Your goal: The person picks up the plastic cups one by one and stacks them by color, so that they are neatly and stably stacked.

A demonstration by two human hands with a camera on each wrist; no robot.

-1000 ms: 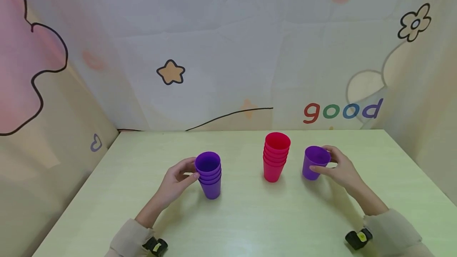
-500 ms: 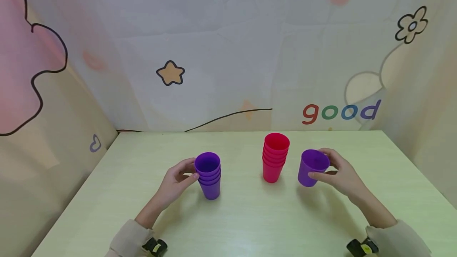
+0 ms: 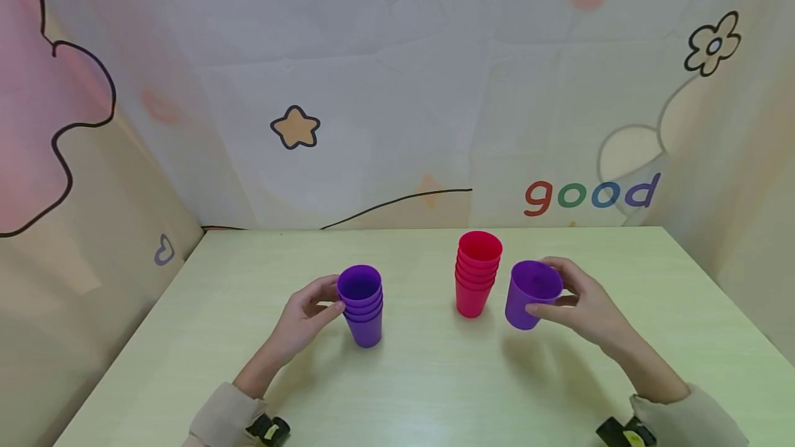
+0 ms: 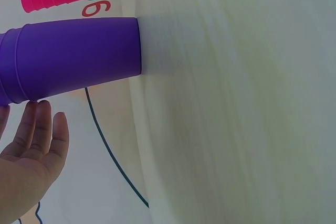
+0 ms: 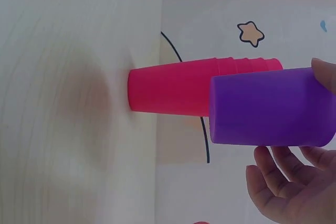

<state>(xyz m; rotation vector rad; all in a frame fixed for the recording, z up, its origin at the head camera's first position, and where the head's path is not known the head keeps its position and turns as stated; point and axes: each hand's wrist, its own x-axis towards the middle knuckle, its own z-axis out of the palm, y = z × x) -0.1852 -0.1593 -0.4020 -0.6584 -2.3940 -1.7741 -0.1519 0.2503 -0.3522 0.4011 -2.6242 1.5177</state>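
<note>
On the left, a stack of several purple cups (image 3: 364, 326) stands upright on the table. My left hand (image 3: 307, 312) grips it near the rims, thumb in front and fingers at the back; in the left wrist view the fingertips (image 4: 44, 107) touch the side of the purple stack (image 4: 84, 51). A single purple cup (image 3: 520, 302) hangs tilted above the table, held between the thumb and fingers of my right hand (image 3: 584, 302). In the right wrist view this purple cup (image 5: 268, 109) partly covers the stack of several red cups (image 5: 173, 88).
The red cup stack (image 3: 474, 295) stands upright between the two hands, just left of the held cup. Behind the pale table (image 3: 422, 392) rises a printed cloth backdrop (image 3: 373, 88), which also closes off the left and right sides.
My right hand has raised the single purple cup off the table and carried it left, closer to the red stack. The left hand and its purple stack have stayed in place.
</note>
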